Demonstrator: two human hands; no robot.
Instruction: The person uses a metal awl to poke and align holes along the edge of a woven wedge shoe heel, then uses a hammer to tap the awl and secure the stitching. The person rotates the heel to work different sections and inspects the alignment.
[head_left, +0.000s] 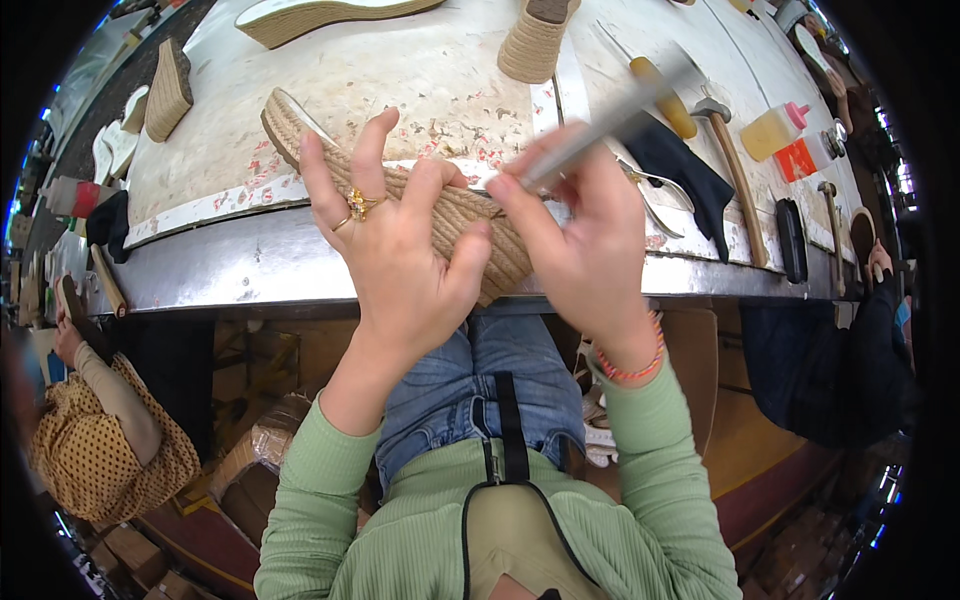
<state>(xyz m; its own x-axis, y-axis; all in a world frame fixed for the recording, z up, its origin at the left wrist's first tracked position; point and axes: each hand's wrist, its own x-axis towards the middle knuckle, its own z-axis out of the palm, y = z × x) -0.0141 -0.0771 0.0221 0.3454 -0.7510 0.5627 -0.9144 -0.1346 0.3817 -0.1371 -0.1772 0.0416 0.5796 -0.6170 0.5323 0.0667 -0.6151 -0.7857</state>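
Note:
A rope-wrapped wedge sole point(440, 205) lies tilted at the table's front edge, its toe end pointing to the far left. My left hand point(395, 235) presses on it from above, fingers bent over the rope side and thumb toward the heel. In my right hand point(590, 215) is a flat grey metal tool point(610, 125), blurred by motion, gripped between thumb and fingers. Its far end points up and right; what kind of tool it is does not show. The right thumb is close to the sole's upper edge, and whether the tool touches the sole is hidden.
Other rope wedges point(168, 90) lie on the white table point(420, 70). To the right are a yellow-handled tool point(665, 95), black cloth point(690, 175), a hammer point(735, 165), a smaller hammer point(832, 225) and a yellow liquid bottle point(770, 132). People work at both sides.

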